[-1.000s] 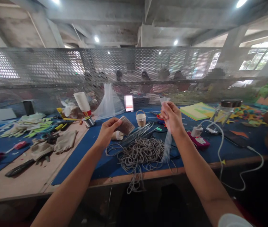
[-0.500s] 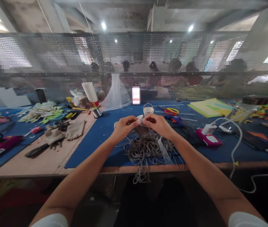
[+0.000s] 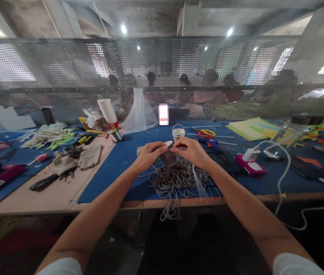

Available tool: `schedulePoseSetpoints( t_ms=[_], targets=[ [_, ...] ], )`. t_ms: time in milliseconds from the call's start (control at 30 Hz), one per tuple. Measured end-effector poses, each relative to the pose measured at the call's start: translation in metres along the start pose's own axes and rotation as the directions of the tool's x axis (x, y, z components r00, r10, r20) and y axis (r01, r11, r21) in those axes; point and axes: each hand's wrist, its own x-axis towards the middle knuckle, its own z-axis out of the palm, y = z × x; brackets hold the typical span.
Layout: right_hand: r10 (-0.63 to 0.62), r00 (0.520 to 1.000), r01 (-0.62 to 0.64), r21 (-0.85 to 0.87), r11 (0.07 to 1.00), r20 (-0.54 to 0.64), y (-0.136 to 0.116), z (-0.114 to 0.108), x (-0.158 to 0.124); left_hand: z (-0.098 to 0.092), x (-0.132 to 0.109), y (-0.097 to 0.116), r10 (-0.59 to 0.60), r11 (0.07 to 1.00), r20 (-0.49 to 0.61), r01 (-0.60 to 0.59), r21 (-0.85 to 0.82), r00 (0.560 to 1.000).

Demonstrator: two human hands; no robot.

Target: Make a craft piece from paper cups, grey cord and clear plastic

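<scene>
With twelve towards the mesh screen (image 3: pixel 162 68) and the hands as the clock's centre, here come both forearms, elbows wide, from roughly half past seven and half past four, wrists angled inward. The left hand (image 3: pixel 152 154) is palm-down, fingers curled and tips nearly meeting the thumb, gripping the near-left rim of a small cup (image 3: pixel 169 157), right at the centre of the dial. The right hand (image 3: pixel 190 151) arches opposite, its bent index and thumb drawn close together at the cup's other edge; whether they pinch anything thin, I can't tell.

And the cup itself: pale round rim, grey-brown wall, slightly tilted. Just below, at half past five, sprawls a heap of grey cord (image 3: pixel 176 183), smooth and round, all loops, a few dangling over the table's edge. At half past four, a fan of fine translucent strands (image 3: pixel 198 182) lies across the heap. Up at one o'clock stands a little pale basket (image 3: pixel 178 133) with a thin arched handle.

Round to two: scissors (image 3: pixel 207 133) with red and yellow loops, then a blue glue gun (image 3: pixel 211 144) nearer three. Ten o'clock, a leaning stack of ribbed white paper cups (image 3: pixel 107 110); out at nine, limp fabric gloves (image 3: pixel 90 157), rumpled on bare board.
</scene>
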Motion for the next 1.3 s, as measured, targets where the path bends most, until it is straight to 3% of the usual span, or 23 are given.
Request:
schedulePoseSetpoints(
  t_ms=[300,667,900,1300],
  targets=[
    [-0.032,0.999,0.032,0.020,0.999,-0.014,-0.0034,-0.0021,-0.0010,0.0002,-0.0035,0.0026,-0.010,0.996,0.052,0.006,0.086,0.999],
    [0.006,1.000,-0.007,0.066,0.998,0.019,-0.0056,-0.0037,-0.0009,-0.0010,-0.0024,-0.0003,0.070,0.983,0.083,-0.083,0.162,0.994],
    [-0.102,0.993,0.104,-0.040,0.994,0.054,-0.0044,-0.0041,-0.0018,-0.0025,-0.0021,-0.0008,0.058,0.991,0.105,-0.070,0.116,0.993],
    [-0.021,1.000,0.020,0.058,0.998,0.018,-0.0020,-0.0026,-0.0010,-0.0049,0.0005,-0.0037,0.060,0.995,0.071,-0.066,0.080,0.996]
  ],
)
